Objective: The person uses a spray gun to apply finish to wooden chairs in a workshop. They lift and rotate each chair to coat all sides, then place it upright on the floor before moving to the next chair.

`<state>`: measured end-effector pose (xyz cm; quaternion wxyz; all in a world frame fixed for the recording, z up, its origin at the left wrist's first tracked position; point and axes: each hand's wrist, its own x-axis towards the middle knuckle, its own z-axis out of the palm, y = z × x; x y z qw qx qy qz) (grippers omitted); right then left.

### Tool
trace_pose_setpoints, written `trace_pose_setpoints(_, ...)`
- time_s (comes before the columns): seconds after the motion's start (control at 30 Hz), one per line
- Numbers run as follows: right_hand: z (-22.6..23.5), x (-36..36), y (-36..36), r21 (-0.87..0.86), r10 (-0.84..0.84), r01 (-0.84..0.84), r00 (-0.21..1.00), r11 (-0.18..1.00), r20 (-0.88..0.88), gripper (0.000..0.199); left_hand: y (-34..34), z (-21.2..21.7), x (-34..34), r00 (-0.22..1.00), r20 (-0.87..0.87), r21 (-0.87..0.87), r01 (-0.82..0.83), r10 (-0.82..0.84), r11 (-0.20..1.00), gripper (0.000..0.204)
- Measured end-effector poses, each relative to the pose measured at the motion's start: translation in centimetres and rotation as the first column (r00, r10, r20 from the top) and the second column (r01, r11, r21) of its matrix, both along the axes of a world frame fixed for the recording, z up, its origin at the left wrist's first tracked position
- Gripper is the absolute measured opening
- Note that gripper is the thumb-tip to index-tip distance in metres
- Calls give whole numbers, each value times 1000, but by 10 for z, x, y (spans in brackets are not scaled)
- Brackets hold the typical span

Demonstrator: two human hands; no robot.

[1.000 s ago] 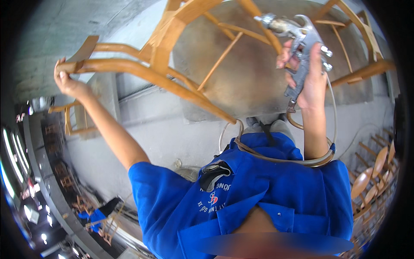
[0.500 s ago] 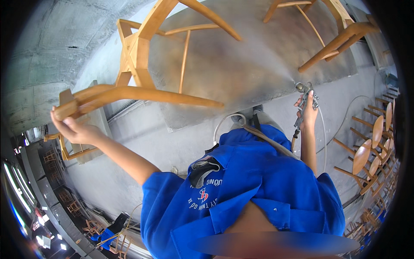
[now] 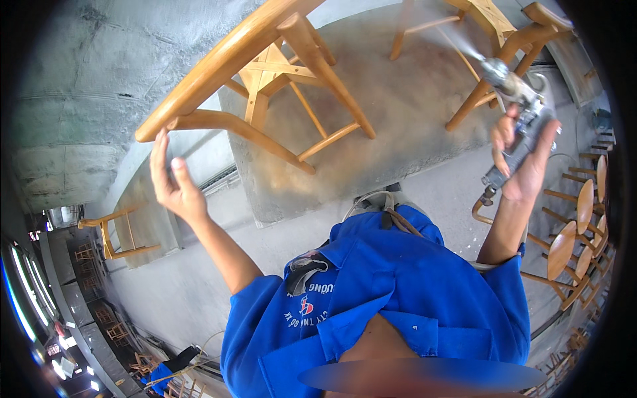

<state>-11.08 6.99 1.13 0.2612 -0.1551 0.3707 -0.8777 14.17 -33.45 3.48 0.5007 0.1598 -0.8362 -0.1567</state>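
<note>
Left hand (image 3: 174,189) touching smooth curved wooden chair (image 3: 265,79), right hand (image 3: 524,162) gripping metal spray gun (image 3: 514,99)

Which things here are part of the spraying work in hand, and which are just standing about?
In use:
- spray gun, held in the right hand
- wooden chair, its curved back rail at the left hand
- second wooden chair, in the spray mist

Standing about:
- row of chairs at right
- chair frame at left
</note>
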Motion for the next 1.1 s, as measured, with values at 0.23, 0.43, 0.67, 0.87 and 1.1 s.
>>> trace_pose_setpoints(0.23,-22,-3,8,260,-193,182,981,948,18,74,16,8,7,973,-46,-203,-231,227,951,29)
trace_pose_setpoints(0.43,-87,1,-12,336,-5,-62,981,940,196,68,10,-1,-26,946,79,-490,-239,316,838,36)
trace_pose_setpoints(0.67,-238,16,-31,691,-296,-67,871,719,392,53,-38,-49,-52,868,301,-529,-193,395,827,87)
trace_pose_setpoints(0.87,-323,61,-34,861,-558,51,781,506,282,54,-87,-55,-63,884,256,-585,-181,391,791,100)
trace_pose_setpoints(1.1,-267,41,-138,786,-642,327,758,525,113,49,-175,-6,-121,949,197,-619,-74,246,782,98)
